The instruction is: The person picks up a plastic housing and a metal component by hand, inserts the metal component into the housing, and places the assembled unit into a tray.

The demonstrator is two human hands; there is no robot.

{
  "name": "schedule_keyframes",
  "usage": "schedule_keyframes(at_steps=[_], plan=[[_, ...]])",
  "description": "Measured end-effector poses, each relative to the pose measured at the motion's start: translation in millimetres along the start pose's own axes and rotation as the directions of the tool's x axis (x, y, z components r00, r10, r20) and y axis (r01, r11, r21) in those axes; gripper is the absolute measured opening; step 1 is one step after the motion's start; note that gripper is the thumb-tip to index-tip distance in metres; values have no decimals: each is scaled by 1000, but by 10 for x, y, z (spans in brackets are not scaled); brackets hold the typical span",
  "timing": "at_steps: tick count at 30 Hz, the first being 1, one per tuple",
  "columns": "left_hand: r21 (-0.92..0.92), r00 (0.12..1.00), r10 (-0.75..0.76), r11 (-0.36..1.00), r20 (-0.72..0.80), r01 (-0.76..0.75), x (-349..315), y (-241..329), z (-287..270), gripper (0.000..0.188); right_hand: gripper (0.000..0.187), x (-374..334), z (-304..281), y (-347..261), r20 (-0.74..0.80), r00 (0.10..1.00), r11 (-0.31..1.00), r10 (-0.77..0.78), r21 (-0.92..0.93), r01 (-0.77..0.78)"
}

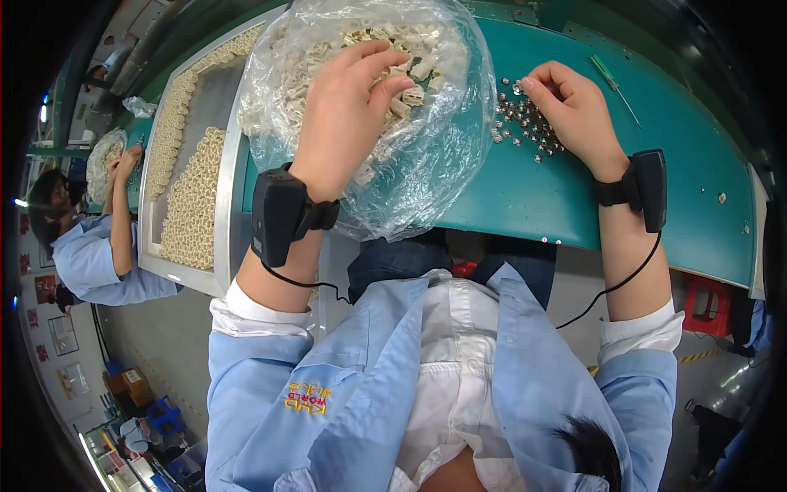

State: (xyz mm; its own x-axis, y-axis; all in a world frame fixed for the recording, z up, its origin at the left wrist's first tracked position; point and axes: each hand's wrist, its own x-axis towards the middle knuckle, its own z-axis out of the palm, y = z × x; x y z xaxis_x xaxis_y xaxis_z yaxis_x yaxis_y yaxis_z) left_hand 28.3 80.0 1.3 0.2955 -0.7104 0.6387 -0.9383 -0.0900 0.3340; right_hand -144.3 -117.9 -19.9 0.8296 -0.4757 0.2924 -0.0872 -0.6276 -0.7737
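Note:
My left hand (348, 102) is over an open clear plastic bag (443, 176) of cream plastic parts (307, 61). Its thumb and forefinger are apart, with one cream part (413, 97) just below the thumb tip; no part shows between them. To the right, my right hand (574, 111) bends down over a loose pile of small shiny metal pieces (533, 123) on the green tabletop (525, 201). Thumb and forefinger pinch together there, and a small metal piece (517, 85) shows at their tips. Both wrists carry black strapped devices with cables.
A green-handled screwdriver (607, 74) lies beyond my right hand. Left of the bag, a metal-framed tray (223, 209) holds rows of cream parts. A co-worker (94, 254) in light blue sits at the far left by another bag. A red stool (707, 305) stands below the table's right end.

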Motion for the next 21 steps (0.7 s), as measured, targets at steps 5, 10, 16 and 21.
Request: schedule_keyframes(at_steps=[5, 10, 16, 21], plan=[[-288, 970, -239, 927, 46, 242, -62, 370, 6, 17, 17, -3, -21, 27, -23, 1000, 1000, -10, -3, 10], [-816, 894, -383, 424, 231, 392, -141, 811, 174, 16, 15, 22, -60, -16, 12, 1000, 1000, 8, -12, -8], [-648, 865, -274, 576, 420, 497, -258, 733, 409, 19, 12, 4, -107, -54, 118, 978, 967, -174, -168, 192], [-622, 866, -265, 611, 424, 490, -308, 642, 427, 22, 12, -33, -81, -66, 195, 970, 955, -144, -231, 188]])
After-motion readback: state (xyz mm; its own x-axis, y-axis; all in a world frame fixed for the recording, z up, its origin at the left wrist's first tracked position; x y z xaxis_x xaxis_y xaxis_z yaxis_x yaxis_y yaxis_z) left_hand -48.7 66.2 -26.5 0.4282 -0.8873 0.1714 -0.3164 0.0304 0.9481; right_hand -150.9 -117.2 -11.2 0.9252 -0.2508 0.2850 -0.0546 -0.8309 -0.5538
